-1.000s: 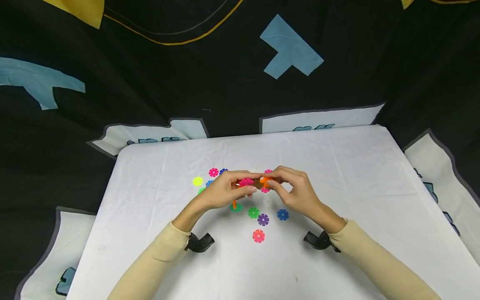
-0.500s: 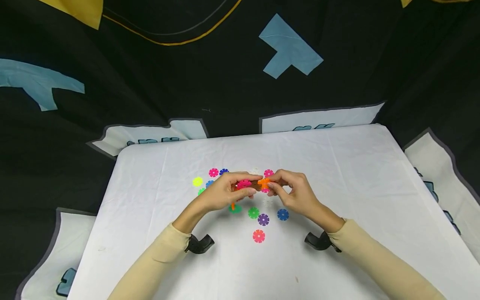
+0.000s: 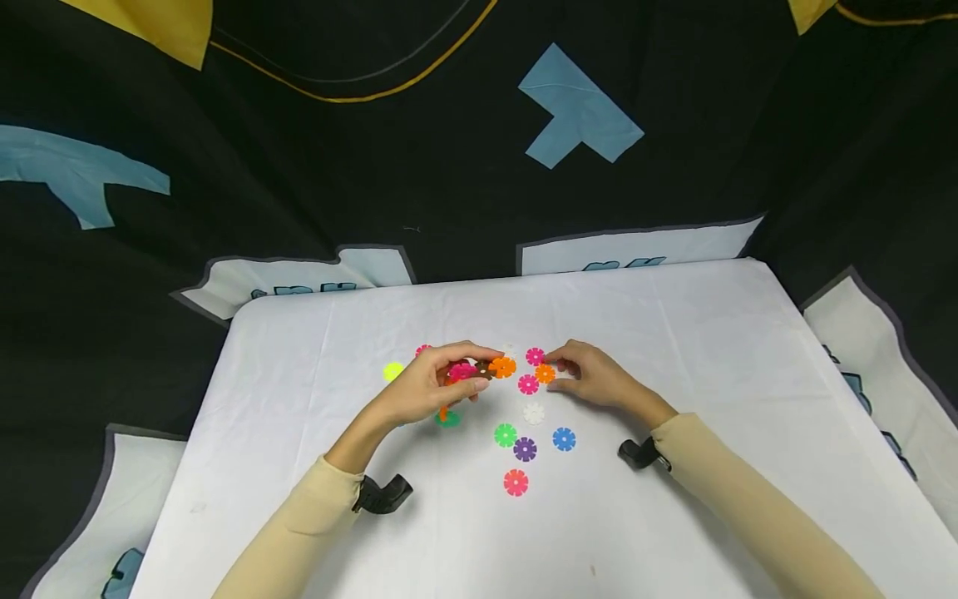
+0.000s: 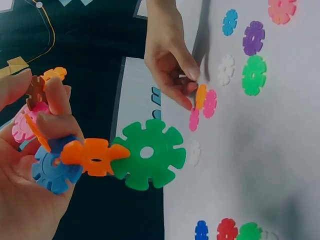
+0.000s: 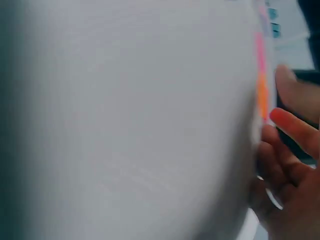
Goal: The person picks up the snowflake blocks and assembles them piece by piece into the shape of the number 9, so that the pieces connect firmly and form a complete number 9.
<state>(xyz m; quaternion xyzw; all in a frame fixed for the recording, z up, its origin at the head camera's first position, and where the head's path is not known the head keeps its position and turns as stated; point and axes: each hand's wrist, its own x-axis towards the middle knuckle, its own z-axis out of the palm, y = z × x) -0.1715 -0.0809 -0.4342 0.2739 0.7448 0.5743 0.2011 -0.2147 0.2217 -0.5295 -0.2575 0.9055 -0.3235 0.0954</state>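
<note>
My left hand [image 3: 419, 387] holds a chain of interlocking notched plastic discs above the table. In the left wrist view a green disc [image 4: 175, 150], an orange disc [image 4: 94, 156] and a blue disc [image 4: 52, 172] hang out from the palm. Pink [image 4: 25, 125], brown [image 4: 36, 92] and small orange pieces show between the fingers. My right hand [image 3: 599, 374] is low over the table, thumb and forefinger apart on either side of a loose orange disc [image 3: 545, 374]; whether they touch it I cannot tell. Blur softens the right wrist view.
Loose pink discs [image 3: 528, 384] lie beside the orange one. Nearer me are white [image 3: 534, 413], green [image 3: 505, 435], purple [image 3: 525, 449], blue [image 3: 565, 439] and coral [image 3: 516, 482] discs. A yellow disc [image 3: 392, 371] lies behind my left hand on the white-covered table [image 3: 711, 349].
My right hand has let go of the orange disc at the chain's end and moved right and down to a loose orange disc. The left hand has shifted slightly left with the chain.
</note>
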